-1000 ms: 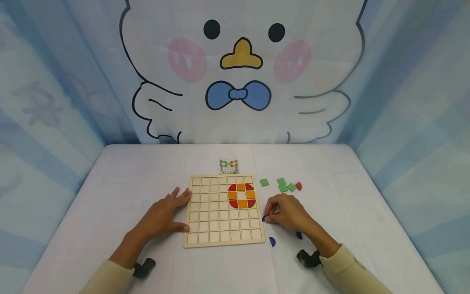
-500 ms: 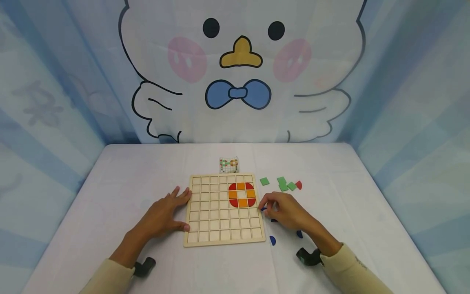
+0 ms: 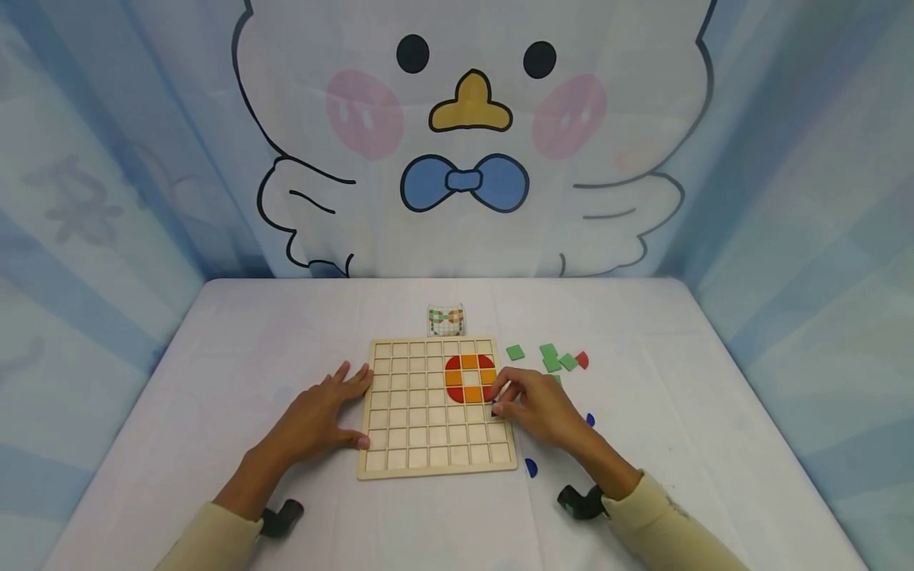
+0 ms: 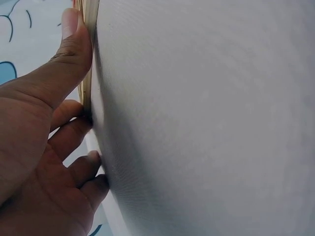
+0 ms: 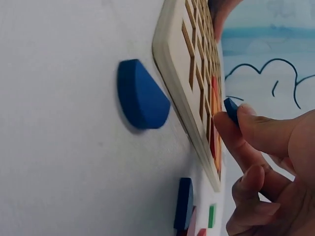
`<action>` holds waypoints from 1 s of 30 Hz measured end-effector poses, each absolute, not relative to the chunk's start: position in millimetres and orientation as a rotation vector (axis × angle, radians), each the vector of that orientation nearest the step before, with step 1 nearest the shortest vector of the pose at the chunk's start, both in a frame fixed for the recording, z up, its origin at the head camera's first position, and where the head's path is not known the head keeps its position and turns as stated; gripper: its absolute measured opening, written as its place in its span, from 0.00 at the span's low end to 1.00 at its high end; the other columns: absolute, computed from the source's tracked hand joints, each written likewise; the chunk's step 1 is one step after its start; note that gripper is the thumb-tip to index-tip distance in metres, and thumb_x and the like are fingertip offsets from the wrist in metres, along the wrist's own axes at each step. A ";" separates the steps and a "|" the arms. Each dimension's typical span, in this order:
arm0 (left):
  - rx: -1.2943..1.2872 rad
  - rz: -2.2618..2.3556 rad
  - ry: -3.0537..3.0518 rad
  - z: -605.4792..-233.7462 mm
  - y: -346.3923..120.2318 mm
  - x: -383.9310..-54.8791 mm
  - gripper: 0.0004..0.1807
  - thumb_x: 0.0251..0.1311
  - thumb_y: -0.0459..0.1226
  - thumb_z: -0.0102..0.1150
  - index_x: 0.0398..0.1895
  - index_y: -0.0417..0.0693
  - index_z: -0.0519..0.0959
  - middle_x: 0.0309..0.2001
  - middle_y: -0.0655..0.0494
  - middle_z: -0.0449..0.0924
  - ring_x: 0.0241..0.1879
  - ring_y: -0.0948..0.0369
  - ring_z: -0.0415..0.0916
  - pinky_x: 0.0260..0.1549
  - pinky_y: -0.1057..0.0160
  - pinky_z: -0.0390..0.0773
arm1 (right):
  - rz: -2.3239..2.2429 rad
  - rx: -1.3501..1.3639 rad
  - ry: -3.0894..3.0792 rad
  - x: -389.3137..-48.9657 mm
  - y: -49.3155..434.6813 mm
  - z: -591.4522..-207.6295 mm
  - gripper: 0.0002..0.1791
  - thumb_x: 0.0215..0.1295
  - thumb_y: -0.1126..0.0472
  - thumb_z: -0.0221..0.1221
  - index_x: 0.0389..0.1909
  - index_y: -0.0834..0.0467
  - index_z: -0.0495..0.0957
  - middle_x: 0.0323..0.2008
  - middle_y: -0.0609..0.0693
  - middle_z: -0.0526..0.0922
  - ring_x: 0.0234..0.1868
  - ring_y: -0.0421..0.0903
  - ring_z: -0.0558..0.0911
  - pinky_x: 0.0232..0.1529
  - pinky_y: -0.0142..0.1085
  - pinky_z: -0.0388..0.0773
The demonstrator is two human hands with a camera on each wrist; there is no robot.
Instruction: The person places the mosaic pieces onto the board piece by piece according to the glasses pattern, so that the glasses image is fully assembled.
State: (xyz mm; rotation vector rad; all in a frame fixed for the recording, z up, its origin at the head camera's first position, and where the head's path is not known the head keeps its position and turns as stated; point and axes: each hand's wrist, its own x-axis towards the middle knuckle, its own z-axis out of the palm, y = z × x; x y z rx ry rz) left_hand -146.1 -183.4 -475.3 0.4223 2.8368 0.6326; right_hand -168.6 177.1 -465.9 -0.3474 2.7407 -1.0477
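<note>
My left hand (image 3: 324, 416) rests at the left side of a wooden grid board (image 3: 417, 420), its thumb and fingers touching the rim. Over the board's right edge, my right hand (image 3: 539, 403) pinches a small blue piece (image 5: 231, 108) between thumb and index finger. Beside that hand, a ring of red quarter-round pieces (image 3: 453, 395) and orange squares (image 3: 472, 394) fills cells around one bare cell. A blue half-round piece (image 3: 531, 468) lies off the board's lower right corner. Farther right, another blue piece (image 3: 590, 419) is partly hidden by my right wrist.
Several green squares (image 3: 550, 358) and a red quarter-round piece (image 3: 582, 360) lie beyond my right hand. A small pattern card (image 3: 446, 320) sits behind the board. Curtains with a cartoon bird (image 3: 464, 103) hang at the back.
My right hand has moved left and slightly away from me, carrying the blue piece from beside the board to over its right edge. The left hand stays in place.
</note>
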 end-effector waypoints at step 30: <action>0.425 0.638 2.833 -479.5 -183.1 -149.5 0.64 0.43 0.53 0.85 0.84 0.49 0.59 0.83 0.48 0.58 0.83 0.35 0.52 0.75 0.28 0.61 | -0.966 -0.272 2.800 -168.1 168.7 -468.4 0.06 0.64 0.60 0.75 0.32 0.43 0.90 0.27 0.37 0.84 0.38 0.42 0.78 0.45 0.38 0.75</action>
